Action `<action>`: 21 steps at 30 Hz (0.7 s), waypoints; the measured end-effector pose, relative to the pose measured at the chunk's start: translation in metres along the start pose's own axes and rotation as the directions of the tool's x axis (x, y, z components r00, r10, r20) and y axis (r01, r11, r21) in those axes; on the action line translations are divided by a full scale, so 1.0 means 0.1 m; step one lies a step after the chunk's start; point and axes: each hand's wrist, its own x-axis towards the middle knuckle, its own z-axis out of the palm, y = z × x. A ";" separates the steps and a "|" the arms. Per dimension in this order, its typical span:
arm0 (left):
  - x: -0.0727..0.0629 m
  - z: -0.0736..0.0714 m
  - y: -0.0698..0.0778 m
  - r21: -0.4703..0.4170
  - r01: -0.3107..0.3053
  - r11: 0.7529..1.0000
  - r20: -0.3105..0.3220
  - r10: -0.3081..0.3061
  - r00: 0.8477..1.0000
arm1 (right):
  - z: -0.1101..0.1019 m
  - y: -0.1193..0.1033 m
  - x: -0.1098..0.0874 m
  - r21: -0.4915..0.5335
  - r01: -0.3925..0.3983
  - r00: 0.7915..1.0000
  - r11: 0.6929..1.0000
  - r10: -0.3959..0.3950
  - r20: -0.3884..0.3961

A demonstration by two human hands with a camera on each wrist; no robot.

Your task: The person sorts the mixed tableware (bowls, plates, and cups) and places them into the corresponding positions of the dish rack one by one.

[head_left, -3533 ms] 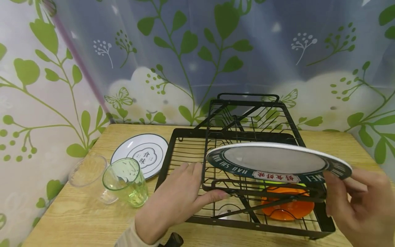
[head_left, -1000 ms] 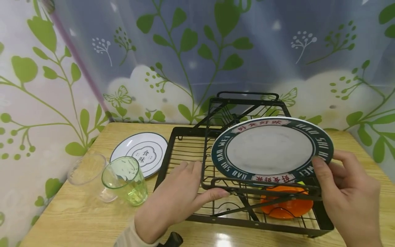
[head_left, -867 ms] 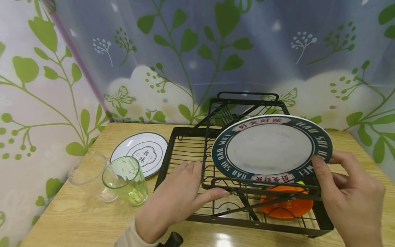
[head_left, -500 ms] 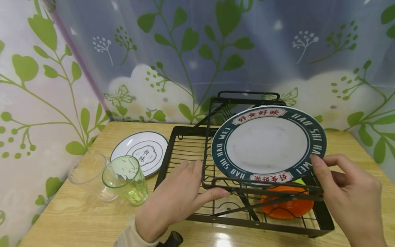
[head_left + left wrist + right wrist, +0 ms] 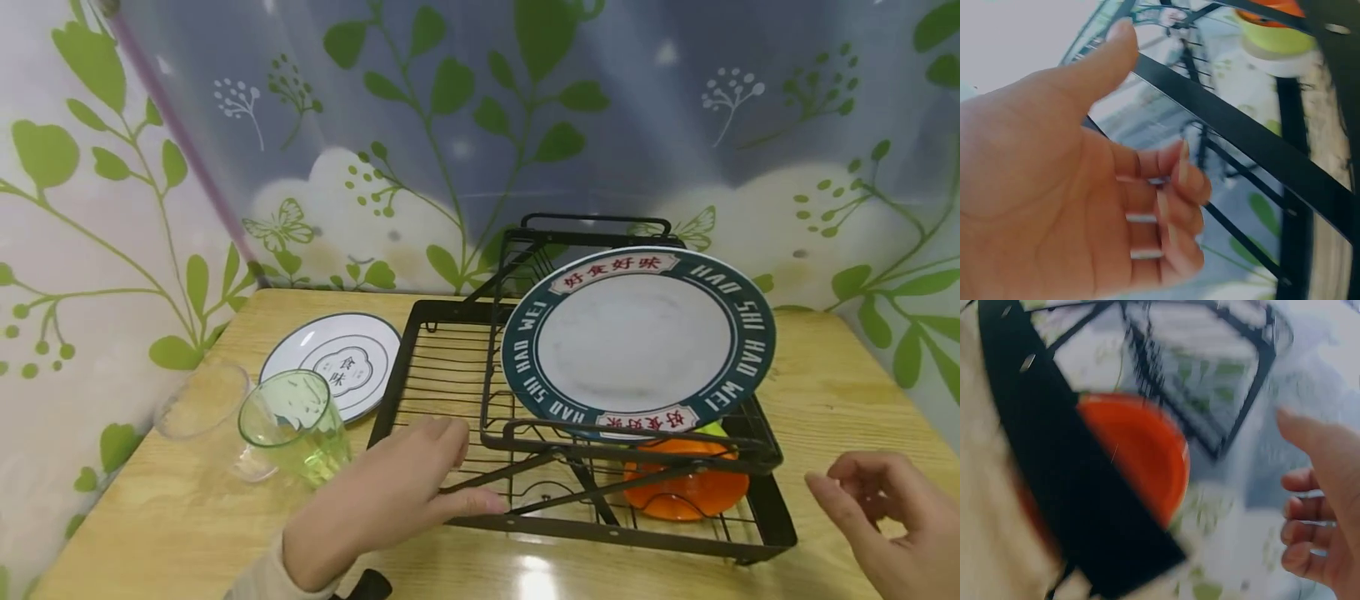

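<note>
A large plate (image 5: pixel 633 342) with a dark green lettered rim leans back on the upper tier of the black dish rack (image 5: pixel 581 533). My right hand (image 5: pixel 892 517) is off the plate, to the right of the rack, fingers loosely curled round nothing. At the rack's front left, my left hand (image 5: pixel 390 492) hovers beside the upper tier's frame. The left wrist view shows its palm (image 5: pixel 1041 187) holding nothing, with loosely bent fingers. Under the upper tier sits an orange bowl (image 5: pixel 686 483), with a yellow-green bowl (image 5: pixel 1282 39) showing by it in the left wrist view.
Left of the rack, a white plate (image 5: pixel 300 346) with a dark rim lies on the wooden table (image 5: pixel 165 517). In front of it stand a green tumbler (image 5: pixel 296 425) and a clear cup (image 5: pixel 198 408). A leaf-patterned curtain (image 5: pixel 420 167) hangs behind the table.
The green-rimmed plate has been tilted back more upright onto the upper tier. My right hand has let go and moved right and down; my left hand has come off the rack's frame.
</note>
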 end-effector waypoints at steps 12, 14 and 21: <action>-0.50 0.34 -0.61 -0.835 -0.235 0.497 -0.180 0.156 0.971 | 0.16 0.54 -0.16 -0.377 -0.018 0.798 0.926 0.240 0.552; -0.51 0.42 -0.72 -0.939 -0.321 0.126 -0.286 0.233 0.930 | 0.19 0.55 -0.17 -0.398 0.001 0.784 0.917 0.247 0.570; -0.67 0.55 -0.88 -0.662 -0.102 -0.742 -0.393 0.228 0.891 | 0.26 0.56 -0.23 -0.417 0.057 0.802 0.907 0.207 0.561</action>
